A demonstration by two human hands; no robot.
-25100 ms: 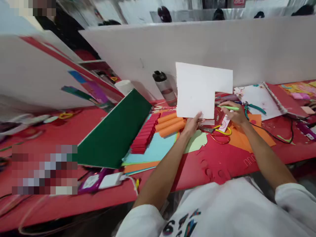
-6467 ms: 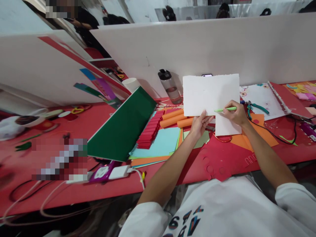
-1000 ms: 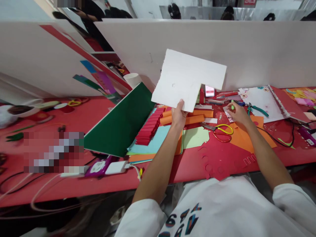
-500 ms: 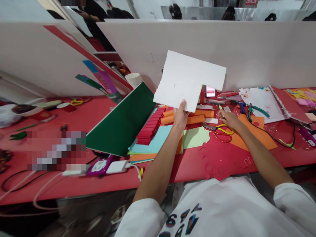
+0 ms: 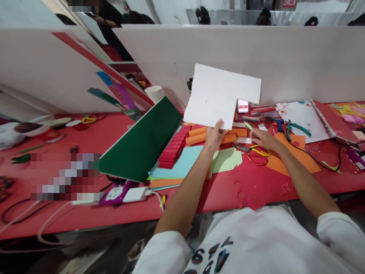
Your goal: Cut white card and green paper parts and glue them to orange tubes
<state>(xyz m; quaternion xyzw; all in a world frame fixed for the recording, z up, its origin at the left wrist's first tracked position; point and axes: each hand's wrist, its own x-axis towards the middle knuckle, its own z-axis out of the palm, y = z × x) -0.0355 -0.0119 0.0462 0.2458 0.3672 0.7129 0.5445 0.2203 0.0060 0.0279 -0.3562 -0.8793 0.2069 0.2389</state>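
Board, white, notched at lower right, held up off the table toward its far edge, in front of the partition. Left hand grasps the board's bottom edge, thumb on the front face. Right hand grips a green pen, pointing up-left; its end sits near the board's lower right corner, gap visible. Behind the left hand: orange rolls, then red strips on a light blue sheet. Scissors with yellow and red loops lie below the right hand, beside a pale green sheet. Red cut paper at the table's near edge. Orange sheet partly under the right forearm; teal pliers beyond it. Lit phone by the table's far edge, just beside the board's notch. Green panel slants left of the red strips; white charger near the table's near edge.
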